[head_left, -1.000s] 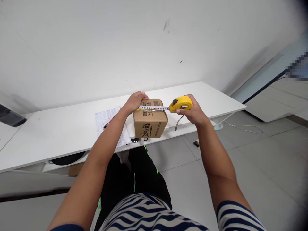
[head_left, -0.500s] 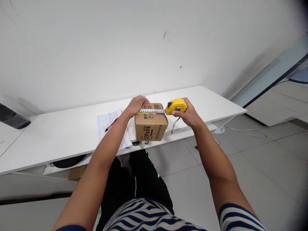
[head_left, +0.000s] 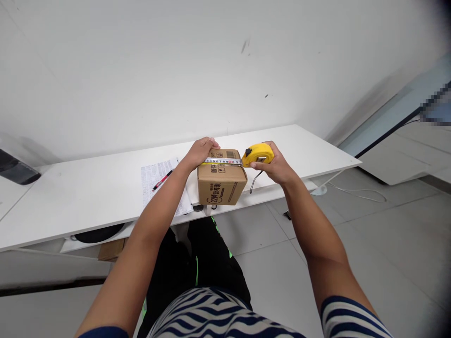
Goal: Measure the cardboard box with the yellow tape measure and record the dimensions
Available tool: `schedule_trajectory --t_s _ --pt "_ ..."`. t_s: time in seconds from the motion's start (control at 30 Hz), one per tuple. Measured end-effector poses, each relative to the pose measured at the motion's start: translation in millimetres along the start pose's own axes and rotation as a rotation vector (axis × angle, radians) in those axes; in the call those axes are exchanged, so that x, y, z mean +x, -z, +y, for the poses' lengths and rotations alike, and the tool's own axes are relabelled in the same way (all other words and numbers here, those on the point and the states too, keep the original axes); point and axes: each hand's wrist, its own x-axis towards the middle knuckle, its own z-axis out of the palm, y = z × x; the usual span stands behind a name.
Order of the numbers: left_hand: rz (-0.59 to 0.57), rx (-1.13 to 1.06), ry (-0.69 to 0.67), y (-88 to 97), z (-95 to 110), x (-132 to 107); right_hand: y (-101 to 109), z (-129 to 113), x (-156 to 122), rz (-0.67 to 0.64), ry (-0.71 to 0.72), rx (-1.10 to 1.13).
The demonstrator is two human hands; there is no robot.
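Note:
A brown cardboard box (head_left: 222,188) with dark printing stands near the front edge of the white table. Across its top, from left to right, runs the extended blade (head_left: 220,161) of a tape measure. My right hand (head_left: 280,165) is closed around the yellow tape measure case (head_left: 258,155), held at the box's right edge, with a wrist strap dangling below. At the far left edge of the box, my left hand (head_left: 200,152) is closed on the box, fingers over its back corner. That hand hides the blade's end.
Left of the box, a written paper sheet (head_left: 151,176) lies on the white table (head_left: 88,188) with a red and black pen (head_left: 162,180) on it. A dark object (head_left: 17,168) stands at the far left. Behind rises a white wall (head_left: 176,70); a cable (head_left: 359,191) lies on the floor to the right.
The view has shifted slightly. Both hands, the box and the tape measure keep nearly the same places relative to each other.

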Motion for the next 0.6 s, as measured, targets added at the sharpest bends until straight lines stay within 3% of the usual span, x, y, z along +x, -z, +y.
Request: schedule_trajectory --t_s 0.6 --pt "0.003 0.002 -0.007 -1.8 -0.6 0.9 5.3 0.2 -0.8 -0.025 -0.008 -0.039"
